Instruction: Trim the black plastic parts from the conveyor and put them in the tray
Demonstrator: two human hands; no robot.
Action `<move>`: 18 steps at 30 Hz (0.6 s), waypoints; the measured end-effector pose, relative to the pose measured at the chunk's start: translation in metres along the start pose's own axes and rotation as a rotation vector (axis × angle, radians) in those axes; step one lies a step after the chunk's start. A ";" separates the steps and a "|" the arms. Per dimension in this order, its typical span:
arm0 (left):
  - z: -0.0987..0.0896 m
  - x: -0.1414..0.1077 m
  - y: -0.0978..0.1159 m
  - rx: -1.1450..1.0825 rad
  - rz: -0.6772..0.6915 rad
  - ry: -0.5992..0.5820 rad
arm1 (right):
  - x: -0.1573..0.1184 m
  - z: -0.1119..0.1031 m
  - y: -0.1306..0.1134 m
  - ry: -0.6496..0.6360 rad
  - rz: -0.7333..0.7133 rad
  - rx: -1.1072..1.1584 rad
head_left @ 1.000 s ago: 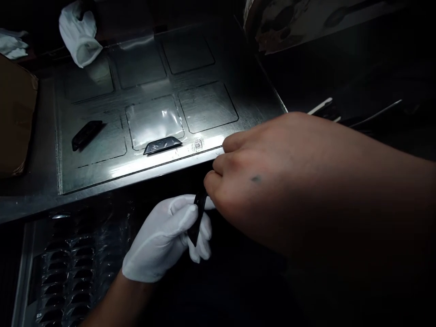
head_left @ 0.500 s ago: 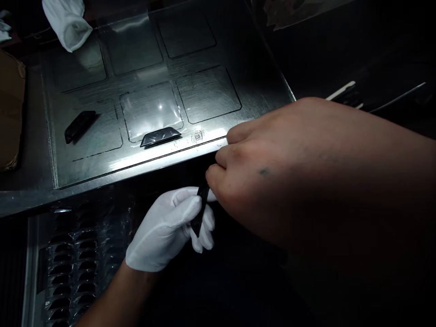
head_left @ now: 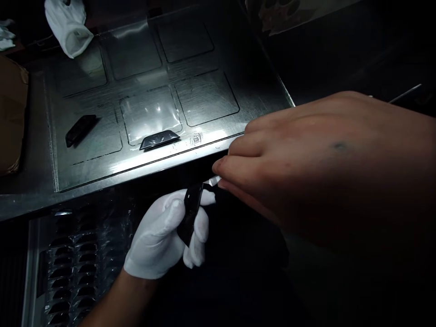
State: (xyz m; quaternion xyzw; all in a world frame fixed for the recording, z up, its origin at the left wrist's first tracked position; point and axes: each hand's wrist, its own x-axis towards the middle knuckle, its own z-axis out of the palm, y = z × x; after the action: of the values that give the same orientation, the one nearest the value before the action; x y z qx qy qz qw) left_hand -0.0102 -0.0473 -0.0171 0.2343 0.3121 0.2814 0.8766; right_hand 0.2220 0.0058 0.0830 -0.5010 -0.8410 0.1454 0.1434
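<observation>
My left hand (head_left: 156, 238), in a white glove, grips a small black plastic part (head_left: 193, 204) between thumb and fingers, just below the table's front edge. The part is turned so its broad face shows. My bare right hand (head_left: 279, 159) is closed to the right of it, pinching a small pale blade-like tool (head_left: 213, 180). Only the tool's tip shows, at the upper end of the part; the fingers hide the rest. On the table lie a similar black part (head_left: 160, 140) at the front edge and another black part (head_left: 81, 130) farther left.
The metal table (head_left: 91, 170) carries marked rectangles and a clear plastic film (head_left: 150, 109). A white glove (head_left: 70, 32) lies at the back left, beside a cardboard box (head_left: 13, 113) at the left edge. Below, a tray (head_left: 32, 272) holds rows of black parts in clear plastic.
My left hand has turned the black part so that its face shows more. My right hand has drawn back to the right, and the pale tip between its fingers has come into sight.
</observation>
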 end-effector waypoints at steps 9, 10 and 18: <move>0.006 -0.001 0.005 0.064 -0.025 -0.003 | -0.007 0.004 0.003 -0.110 -0.303 -0.252; 0.007 -0.001 0.006 0.074 -0.045 0.001 | -0.007 0.003 0.003 -0.097 -0.302 -0.235; 0.006 -0.001 0.001 0.035 -0.063 0.030 | 0.004 -0.002 0.003 -0.211 -0.398 -0.044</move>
State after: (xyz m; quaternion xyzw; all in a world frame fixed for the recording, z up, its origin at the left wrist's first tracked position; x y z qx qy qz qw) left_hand -0.0069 -0.0485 -0.0115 0.2354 0.3371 0.2514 0.8762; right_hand 0.2238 0.0106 0.0836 -0.3105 -0.9365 0.1474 0.0696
